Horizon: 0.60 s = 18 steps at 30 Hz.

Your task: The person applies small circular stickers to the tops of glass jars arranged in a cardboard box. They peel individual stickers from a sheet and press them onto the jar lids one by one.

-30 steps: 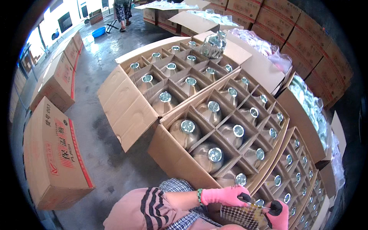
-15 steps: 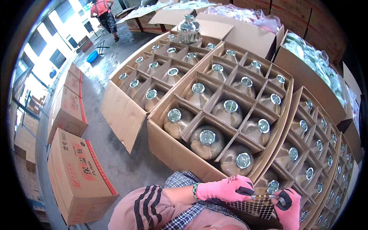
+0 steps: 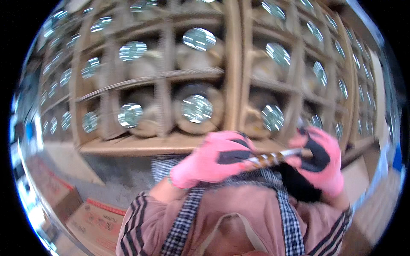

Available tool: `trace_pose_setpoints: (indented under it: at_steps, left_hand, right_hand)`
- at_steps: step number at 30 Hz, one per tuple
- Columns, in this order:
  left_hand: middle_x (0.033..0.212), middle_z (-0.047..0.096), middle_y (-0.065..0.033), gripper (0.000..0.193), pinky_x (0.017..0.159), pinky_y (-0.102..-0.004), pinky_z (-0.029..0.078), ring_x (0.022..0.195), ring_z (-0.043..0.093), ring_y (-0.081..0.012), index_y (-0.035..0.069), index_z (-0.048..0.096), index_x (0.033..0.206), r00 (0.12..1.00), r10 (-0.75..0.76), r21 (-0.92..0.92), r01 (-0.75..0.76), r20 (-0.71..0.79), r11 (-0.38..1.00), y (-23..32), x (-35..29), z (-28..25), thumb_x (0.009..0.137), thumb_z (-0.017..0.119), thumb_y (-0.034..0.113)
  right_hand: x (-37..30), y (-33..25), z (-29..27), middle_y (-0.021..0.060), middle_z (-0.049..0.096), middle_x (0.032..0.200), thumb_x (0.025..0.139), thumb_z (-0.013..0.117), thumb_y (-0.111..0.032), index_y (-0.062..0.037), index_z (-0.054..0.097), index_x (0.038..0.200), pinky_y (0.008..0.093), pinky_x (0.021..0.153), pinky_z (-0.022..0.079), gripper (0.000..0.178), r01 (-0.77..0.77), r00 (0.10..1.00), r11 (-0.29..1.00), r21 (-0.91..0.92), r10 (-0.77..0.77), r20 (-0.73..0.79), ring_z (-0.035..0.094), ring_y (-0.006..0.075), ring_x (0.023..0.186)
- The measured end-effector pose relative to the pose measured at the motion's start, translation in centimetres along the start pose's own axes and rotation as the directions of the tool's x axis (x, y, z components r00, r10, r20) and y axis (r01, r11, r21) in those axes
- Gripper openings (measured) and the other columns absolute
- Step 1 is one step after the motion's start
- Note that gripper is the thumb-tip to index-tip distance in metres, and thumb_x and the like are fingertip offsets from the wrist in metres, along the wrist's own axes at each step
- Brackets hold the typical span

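From the head view, blurry: both pink-gloved hands, left hand (image 3: pixel 211 160) and right hand (image 3: pixel 318 160), each grip clenched on a thin shiny stick (image 3: pixel 273 158) held near the chest. The box (image 3: pixel 232 85) ahead looks full of jars (image 3: pixel 197 109).

- The picture is motion-blurred.
- Left hand (image 3: pixel 215 158), in a pink glove with dark patches, grips one end of a thin brown patterned strip (image 3: pixel 273 158).
- Right hand (image 3: pixel 318 160), gloved the same, holds the strip's other end; the strip spans the 2 hands.
- Just beyond them stands an open cardboard carton (image 3: pixel 141 145) with dividers, each cell holding a tan jar (image 3: pixel 197 109) with a shiny silver cap.
- A closed box (image 3: pixel 96 222) lies on the floor at lower left.
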<state>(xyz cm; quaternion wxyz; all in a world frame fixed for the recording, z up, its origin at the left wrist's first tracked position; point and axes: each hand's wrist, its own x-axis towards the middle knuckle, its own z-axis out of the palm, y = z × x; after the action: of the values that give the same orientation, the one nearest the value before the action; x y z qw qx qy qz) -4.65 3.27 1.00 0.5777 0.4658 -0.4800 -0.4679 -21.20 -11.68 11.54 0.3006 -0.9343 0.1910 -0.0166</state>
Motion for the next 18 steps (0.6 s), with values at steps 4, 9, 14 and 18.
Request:
trace_pose_setpoints:
  at_steps: [4, 9, 14, 18]
  left_hand:
    - [0.072, 0.057, -0.0127, 0.014, 0.067, -0.0344, 0.047, 0.077, 0.059, -0.028, -0.002, 0.057, 0.07, 0.995, -0.005, -0.068, -0.002, -0.096, 0.998, -0.6, 0.1, 0.9, 0.061, 0.067, 0.002]
    - [0.066, 0.053, -0.0123, 0.014, 0.065, -0.0345, 0.046, 0.073, 0.058, -0.0286, -0.003, 0.056, 0.067, 0.999, -0.038, 0.008, 0.039, -0.03, 0.999, -0.5, 0.4, 0.7, 0.058, 0.066, 0.001]
    - [0.069, 0.054, -0.0118, 0.016, 0.064, -0.0348, 0.046, 0.073, 0.058, -0.029, -0.001, 0.056, 0.07, 1.0, -0.021, 0.106, 0.021, -0.007, 0.994, -0.2, -0.1, 0.7, 0.058, 0.066, -0.002]
    - [0.072, 0.054, -0.0109, 0.021, 0.064, -0.0351, 0.047, 0.075, 0.058, -0.0289, 0.0, 0.057, 0.076, 0.997, 0.074, 0.161, -0.073, 0.001, 0.984, -0.8, -0.5, 0.9, 0.058, 0.067, -0.003]
  right_hand:
    - [0.9, 1.9, 0.4, 0.0098, 0.057, 0.074, 0.066, 0.068, -0.009, -0.0047, 0.06, 0.086, 0.033, 0.06, 0.044, 0.022, -0.015, 0.997, 0.935, 0.353, -0.014, 0.079, 0.056, 0.0264, 0.07]
    - [0.6, 2.1, 1.3, 0.0095, 0.058, 0.073, 0.062, 0.072, -0.012, -0.0035, 0.06, 0.084, 0.0325, 0.066, 0.044, 0.026, 0.001, 1.0, 0.958, 0.285, 0.001, -0.005, 0.057, 0.0274, 0.072]
    - [1.0, 1.3, 1.9, 0.0124, 0.057, 0.094, 0.061, 0.072, -0.014, -0.0027, 0.059, 0.087, 0.037, 0.073, 0.043, 0.032, 0.185, 0.983, 0.98, 0.068, -0.184, -0.03, 0.054, 0.0298, 0.084]
    - [1.0, 1.1, 2.0, 0.0114, 0.056, 0.094, 0.062, 0.07, -0.011, -0.0024, 0.058, 0.081, 0.0399, 0.077, 0.042, 0.024, 0.121, 0.985, 0.992, 0.035, -0.125, 0.119, 0.053, 0.0317, 0.087]
